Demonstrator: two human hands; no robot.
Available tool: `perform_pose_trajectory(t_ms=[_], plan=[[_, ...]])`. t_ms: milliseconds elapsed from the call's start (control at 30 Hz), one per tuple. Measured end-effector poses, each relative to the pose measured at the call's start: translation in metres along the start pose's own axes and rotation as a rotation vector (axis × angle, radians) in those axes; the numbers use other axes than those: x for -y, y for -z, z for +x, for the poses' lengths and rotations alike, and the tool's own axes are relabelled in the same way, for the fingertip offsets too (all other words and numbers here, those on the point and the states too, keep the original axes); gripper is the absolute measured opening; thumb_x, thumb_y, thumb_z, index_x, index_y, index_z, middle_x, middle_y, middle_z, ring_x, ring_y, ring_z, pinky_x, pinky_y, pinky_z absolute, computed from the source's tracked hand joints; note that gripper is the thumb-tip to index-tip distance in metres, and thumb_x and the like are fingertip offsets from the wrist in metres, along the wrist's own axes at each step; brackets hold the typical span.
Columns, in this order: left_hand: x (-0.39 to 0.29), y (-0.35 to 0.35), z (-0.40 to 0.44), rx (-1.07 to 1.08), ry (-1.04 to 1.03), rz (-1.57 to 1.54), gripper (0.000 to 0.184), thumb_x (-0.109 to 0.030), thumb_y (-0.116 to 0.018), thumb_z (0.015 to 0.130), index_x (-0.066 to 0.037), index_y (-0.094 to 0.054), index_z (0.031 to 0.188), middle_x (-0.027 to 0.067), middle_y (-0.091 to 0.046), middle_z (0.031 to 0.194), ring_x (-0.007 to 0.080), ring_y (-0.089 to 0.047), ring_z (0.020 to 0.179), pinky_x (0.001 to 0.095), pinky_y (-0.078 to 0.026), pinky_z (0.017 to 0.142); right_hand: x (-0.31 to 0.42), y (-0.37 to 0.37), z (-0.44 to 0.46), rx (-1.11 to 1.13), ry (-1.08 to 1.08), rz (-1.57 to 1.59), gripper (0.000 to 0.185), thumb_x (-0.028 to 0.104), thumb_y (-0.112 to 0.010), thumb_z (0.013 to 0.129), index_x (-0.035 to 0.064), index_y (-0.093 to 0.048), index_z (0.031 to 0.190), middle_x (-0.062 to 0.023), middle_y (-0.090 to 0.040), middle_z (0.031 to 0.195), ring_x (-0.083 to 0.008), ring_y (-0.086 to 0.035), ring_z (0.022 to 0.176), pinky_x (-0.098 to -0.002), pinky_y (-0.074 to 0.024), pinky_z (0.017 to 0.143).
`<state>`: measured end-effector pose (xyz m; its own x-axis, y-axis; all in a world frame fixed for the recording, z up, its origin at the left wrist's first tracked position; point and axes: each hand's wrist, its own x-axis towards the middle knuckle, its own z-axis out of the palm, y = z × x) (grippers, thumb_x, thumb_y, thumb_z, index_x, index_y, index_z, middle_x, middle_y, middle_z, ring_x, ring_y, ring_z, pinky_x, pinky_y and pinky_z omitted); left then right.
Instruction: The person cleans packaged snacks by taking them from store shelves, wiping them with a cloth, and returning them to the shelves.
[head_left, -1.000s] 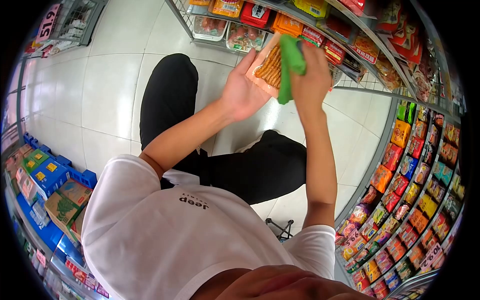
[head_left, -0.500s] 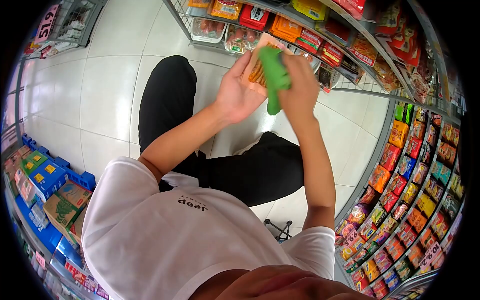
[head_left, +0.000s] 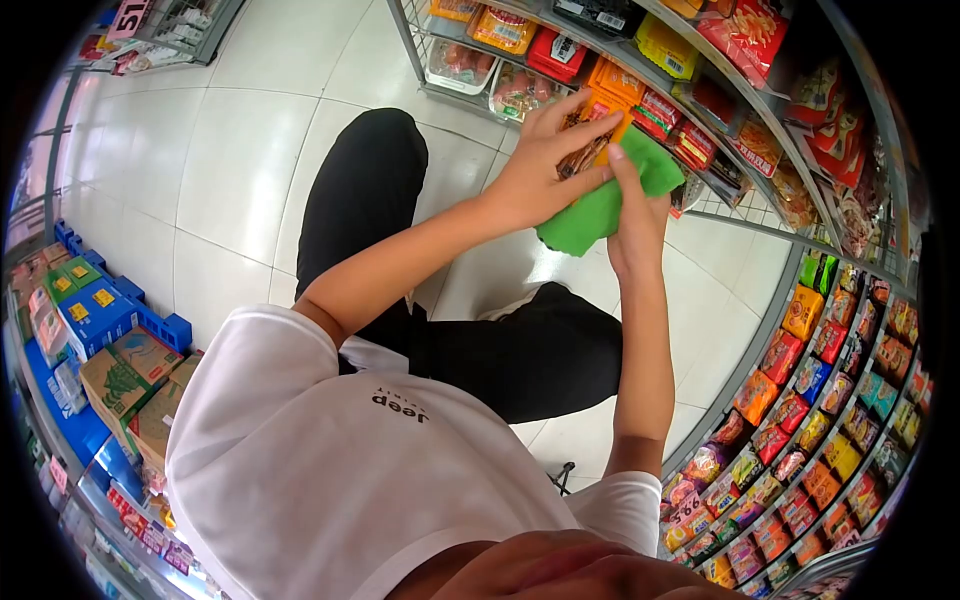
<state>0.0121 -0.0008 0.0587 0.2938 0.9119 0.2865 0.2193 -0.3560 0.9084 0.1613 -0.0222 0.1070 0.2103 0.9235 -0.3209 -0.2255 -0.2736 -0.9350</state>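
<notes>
A flat food packet [head_left: 604, 122] with an orange printed face is held at the front of the lower shelf. My left hand [head_left: 545, 165] is closed on it, its fingers spread over the printed face. A green cloth [head_left: 590, 217] hangs beneath and beside the packet. My right hand [head_left: 638, 220] grips the cloth, with the thumb near the packet's lower right edge and the other fingers mostly hidden. Both hands are close together, above the floor and in front of the shelf.
Wire shelving [head_left: 600, 45] with orange, red and yellow packets stands ahead. A curved rack of colourful packets [head_left: 800, 420] is at the right. Cartons [head_left: 130, 375] and blue crates [head_left: 165, 325] stand at the left. My bent knees [head_left: 370, 180] are over the tiled floor [head_left: 235, 180].
The packet's orange printed face shows now instead of the pale pink side. My left fingers have come over it, while the cloth has spread and moved underneath. The view has shifted slightly.
</notes>
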Motion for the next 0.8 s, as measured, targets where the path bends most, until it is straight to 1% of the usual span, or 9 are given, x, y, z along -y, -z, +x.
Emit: perform_pose_trajectory(t_ms=[33, 133, 233, 333, 467, 567, 667, 767, 800], plan=[[-0.001, 0.001, -0.001, 0.006, -0.008, -0.015, 0.059, -0.023, -0.075, 0.094, -0.022, -0.057, 0.15, 0.0157, -0.032, 0.164, 0.0345, -0.032, 0.148, 0.0475, -0.026, 0.123, -0.002, 0.001, 0.003, -0.015, -0.03, 0.048, 0.039, 0.012, -0.078, 0.092, 0.0019, -0.062, 0.125, -0.0072, -0.066, 0.119, -0.0137, -0.063, 0.105, -0.0293, -0.0521, 0.087], [0.002, 0.004, -0.004, 0.056, -0.111, 0.069, 0.059, -0.024, -0.074, 0.095, -0.021, -0.056, 0.151, 0.0149, -0.034, 0.163, 0.0317, -0.033, 0.148, 0.0459, -0.028, 0.122, -0.006, 0.007, 0.01, -0.082, -0.025, 0.047, 0.038, 0.012, -0.077, 0.093, 0.0014, -0.061, 0.126, -0.0074, -0.066, 0.12, -0.0154, -0.064, 0.106, -0.0307, -0.0531, 0.089], [0.004, 0.013, -0.006, -0.181, 0.018, -0.255, 0.061, -0.029, -0.077, 0.093, -0.013, -0.055, 0.148, 0.0175, -0.037, 0.16, 0.0343, -0.038, 0.145, 0.0438, -0.033, 0.121, -0.003, 0.011, 0.012, -0.094, 0.027, 0.161, 0.039, 0.01, -0.075, 0.094, 0.001, -0.059, 0.129, -0.0082, -0.066, 0.122, -0.0182, -0.065, 0.11, -0.0334, -0.054, 0.094], [0.011, 0.021, -0.005, -0.209, 0.354, -0.811, 0.06, -0.028, -0.071, 0.098, -0.005, -0.049, 0.149, 0.0128, -0.04, 0.16, 0.0299, -0.045, 0.143, 0.039, -0.034, 0.121, 0.005, 0.008, 0.007, -0.125, 0.007, 0.261, 0.04, 0.008, -0.074, 0.094, 0.0007, -0.057, 0.131, -0.0091, -0.065, 0.124, -0.0203, -0.065, 0.112, -0.0356, -0.0543, 0.097], [0.009, 0.025, -0.009, -0.067, 0.647, -1.673, 0.05, -0.029, -0.055, 0.107, -0.002, -0.047, 0.148, 0.0128, -0.054, 0.149, 0.0254, -0.053, 0.136, 0.0413, -0.037, 0.119, -0.005, 0.008, 0.01, -0.035, -0.059, 0.256, 0.042, 0.008, -0.075, 0.095, 0.0006, -0.057, 0.131, -0.0092, -0.065, 0.124, -0.0199, -0.065, 0.112, -0.0356, -0.0545, 0.097], [-0.001, 0.015, -0.003, -0.099, 0.651, -1.742, 0.047, -0.028, -0.052, 0.109, -0.003, -0.047, 0.148, 0.0124, -0.057, 0.146, 0.0253, -0.054, 0.136, 0.0429, -0.038, 0.119, -0.01, 0.004, 0.01, -0.005, -0.028, 0.148, 0.046, 0.013, -0.077, 0.094, -0.0002, -0.056, 0.133, -0.0092, -0.066, 0.123, -0.0196, -0.065, 0.11, -0.0338, -0.0539, 0.095], [0.007, 0.016, -0.002, -0.115, 0.639, -1.757, 0.045, -0.026, -0.051, 0.109, -0.005, -0.045, 0.149, 0.0122, -0.055, 0.147, 0.025, -0.054, 0.136, 0.0432, -0.038, 0.119, -0.008, 0.013, 0.014, -0.116, 0.117, -0.192, 0.044, 0.017, -0.078, 0.094, -0.003, -0.058, 0.129, -0.0103, -0.067, 0.122, -0.0185, -0.065, 0.107, -0.0327, -0.053, 0.093], [0.006, 0.019, -0.004, -0.157, 0.649, -1.68, 0.045, -0.026, -0.049, 0.11, -0.01, -0.042, 0.152, 0.011, -0.053, 0.15, 0.025, -0.052, 0.138, 0.0427, -0.038, 0.119, -0.003, 0.028, 0.02, -0.272, 0.314, -0.278, 0.039, 0.018, -0.078, 0.094, -0.0044, -0.063, 0.122, -0.0121, -0.067, 0.12, -0.0219, -0.065, 0.106, -0.0343, -0.0527, 0.092], [0.004, 0.019, -0.005, -0.172, 0.658, -1.646, 0.045, -0.026, -0.048, 0.11, -0.011, -0.042, 0.152, 0.0104, -0.052, 0.151, 0.025, -0.051, 0.139, 0.0423, -0.037, 0.12, -0.002, 0.027, 0.02, -0.267, 0.507, -0.467, 0.037, 0.016, -0.078, 0.093, -0.0042, -0.064, 0.121, -0.0127, -0.066, 0.119, -0.0239, -0.065, 0.105, -0.0353, -0.0529, 0.092]])
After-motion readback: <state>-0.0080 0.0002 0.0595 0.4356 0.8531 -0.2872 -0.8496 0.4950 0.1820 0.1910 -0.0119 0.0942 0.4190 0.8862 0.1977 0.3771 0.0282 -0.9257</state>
